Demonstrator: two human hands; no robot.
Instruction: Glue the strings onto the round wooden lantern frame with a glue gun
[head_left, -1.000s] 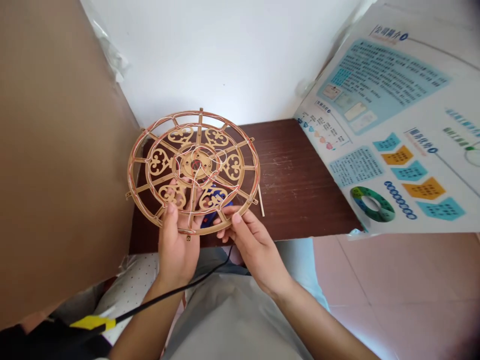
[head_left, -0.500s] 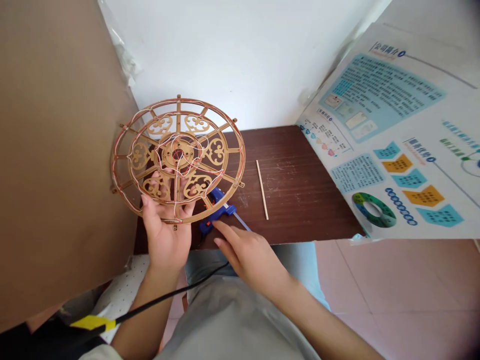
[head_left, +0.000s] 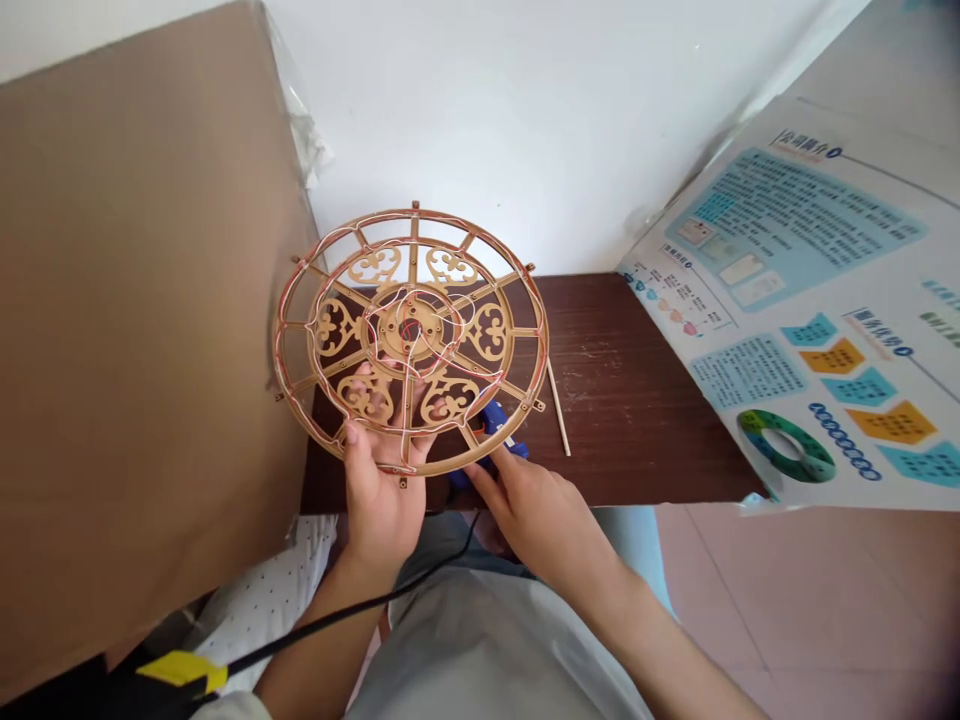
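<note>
My left hand [head_left: 386, 505] holds a round golden openwork frame [head_left: 429, 466] tilted up from below, thumb on the near rim and fingers spread behind the scrollwork. Thin red and white wires run along its rings and gather in a tangle at the hub. Close to the frame's lower right rim, my right hand [head_left: 544, 510] is closed around a blue hot glue gun [head_left: 516, 447]. The frame covers much of the gun, and the right fingertips are partly hidden.
A thin pale stick [head_left: 559, 410] lies on the dark brown tabletop [head_left: 637, 400]. A tall cardboard panel [head_left: 150, 300] stands on the left, a printed board [head_left: 795, 300] on the right, a white wall [head_left: 487, 120] behind. A black cable [head_left: 337, 620] crosses in front of my left forearm.
The view has swung, so everything sits further right and lower. My right hand has closed on the glue gun, which has shifted slightly right. My left hand still holds the frame.
</note>
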